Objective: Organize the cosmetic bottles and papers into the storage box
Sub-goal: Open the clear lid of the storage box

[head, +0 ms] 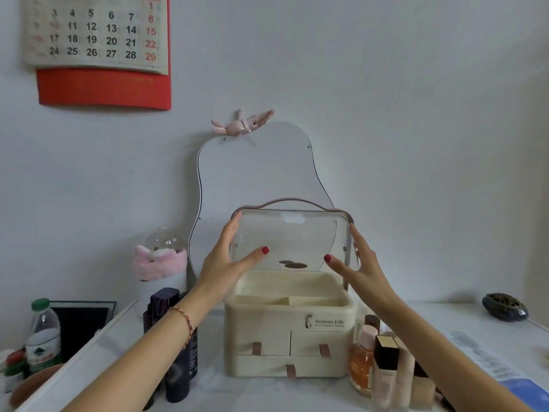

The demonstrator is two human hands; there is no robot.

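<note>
I have both hands spread flat on the clear lid of the storage box, left hand on its left edge, right hand on its right; fingers straight, nothing gripped. The lid stands raised above the open top tray. I judge it light, stiff and slippery, best held by its side edges. Dark bottles stand below my left forearm, glass bottles below my right, papers further right. The glass ones look fragile and could tip.
</note>
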